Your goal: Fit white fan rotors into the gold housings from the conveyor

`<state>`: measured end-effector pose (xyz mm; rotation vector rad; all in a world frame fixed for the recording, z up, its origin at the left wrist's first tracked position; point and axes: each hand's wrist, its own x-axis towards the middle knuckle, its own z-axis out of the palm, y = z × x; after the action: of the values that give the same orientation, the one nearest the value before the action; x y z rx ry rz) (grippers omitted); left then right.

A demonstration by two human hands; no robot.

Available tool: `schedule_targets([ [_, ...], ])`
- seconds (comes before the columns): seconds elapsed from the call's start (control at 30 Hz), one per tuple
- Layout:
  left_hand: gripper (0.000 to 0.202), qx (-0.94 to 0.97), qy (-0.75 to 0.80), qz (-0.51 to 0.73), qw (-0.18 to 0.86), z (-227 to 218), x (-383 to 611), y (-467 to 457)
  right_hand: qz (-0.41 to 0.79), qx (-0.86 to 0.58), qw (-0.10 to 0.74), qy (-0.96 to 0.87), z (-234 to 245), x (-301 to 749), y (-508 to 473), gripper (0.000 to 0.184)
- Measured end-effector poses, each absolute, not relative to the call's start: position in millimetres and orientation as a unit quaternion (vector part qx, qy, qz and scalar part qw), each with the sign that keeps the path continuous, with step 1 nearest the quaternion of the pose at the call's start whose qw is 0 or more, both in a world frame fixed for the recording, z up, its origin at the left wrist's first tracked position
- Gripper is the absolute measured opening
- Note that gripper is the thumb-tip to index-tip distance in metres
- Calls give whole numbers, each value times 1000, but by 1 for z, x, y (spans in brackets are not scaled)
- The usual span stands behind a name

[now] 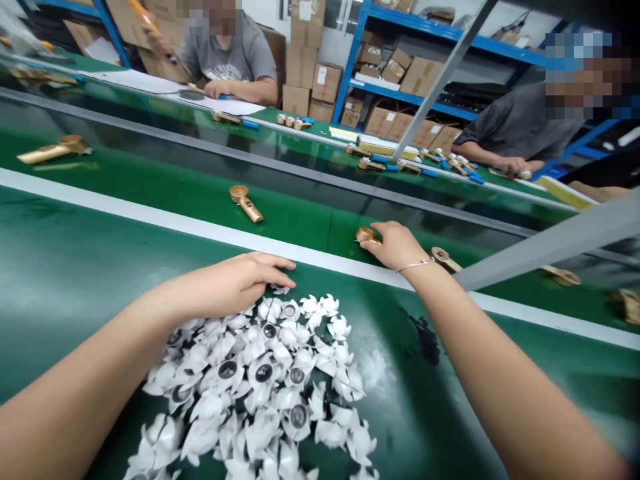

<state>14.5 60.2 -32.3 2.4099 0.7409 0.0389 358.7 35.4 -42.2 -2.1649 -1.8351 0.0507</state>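
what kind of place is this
This looks like a small factory assembly line. A green conveyor belt holds gold-coloured handle-shaped parts and a heap of white moulded parts, while a co-worker sits across it, with cardboard cartons on blue shelving behind.

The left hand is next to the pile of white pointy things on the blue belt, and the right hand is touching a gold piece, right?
Not quite: the belt is green, not blue, as the head view shows. The rest is right: the left hand is next to the pile of white pointy things, and the right hand is touching a gold piece.
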Motion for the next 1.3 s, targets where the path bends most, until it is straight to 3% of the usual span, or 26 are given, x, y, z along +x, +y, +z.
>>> schedule_targets([
  [0.2, 31, 912, 307, 7, 274, -43, 14, 68, 34, -732, 140, -665, -44, 371, -86, 14],
  [0.33, 30, 903, 348, 19, 250, -39, 13, 69, 39, -718, 146, -679, -60, 374, -137, 18],
  [0.53, 39, 869, 399, -4, 293, -38, 7, 75, 25, -701, 122, -702, -79, 371, -135, 22],
  [0.8, 35, 865, 395, -5, 310, -34, 13, 73, 36, -703, 42, -710, -62, 357, -111, 22],
  [0.97, 46, 874, 377, 40, 305, -43, 18, 73, 95, -718, 111, -681, -45, 356, -104, 19],
  [1.07, 41, 878, 349, 53, 324, -48, 14, 75, 158, -727, 186, -642, -31, 351, -101, 14],
  [1.17, 39, 864, 361, 74, 341, -44, 10, 73, 230, -710, 242, -620, -22, 340, -91, 24],
  [1.3, 39, 818, 385, 126, 408, -28, 12, 55, 297, -669, 263, -629, -30, 321, -71, 19],
])
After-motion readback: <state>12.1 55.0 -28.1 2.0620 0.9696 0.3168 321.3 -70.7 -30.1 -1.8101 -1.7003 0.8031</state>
